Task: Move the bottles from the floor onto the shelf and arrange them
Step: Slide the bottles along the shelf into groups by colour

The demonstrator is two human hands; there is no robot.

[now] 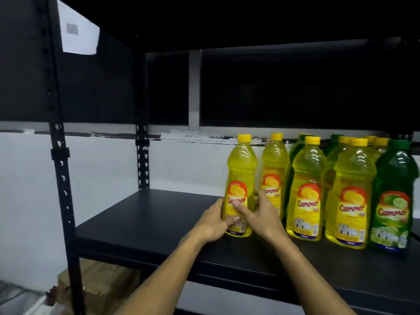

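Note:
A yellow bottle (241, 169) with a yellow cap stands upright on the black shelf board (145, 221), leftmost of the front row. My left hand (216, 221) grips its lower left side, thumb across the label. My right hand (261, 212) holds its right side, thumb on the label front. To its right stand several more yellow bottles (305, 178) and a green bottle (394, 189) at the far right, with others in a back row, partly hidden.
Black perforated uprights (61, 169) frame the shelf on the left, and a dark upper shelf hangs overhead. A white wall lies behind. Below the shelf at the lower left sits a brown cardboard box (104, 283). The shelf's left half holds nothing.

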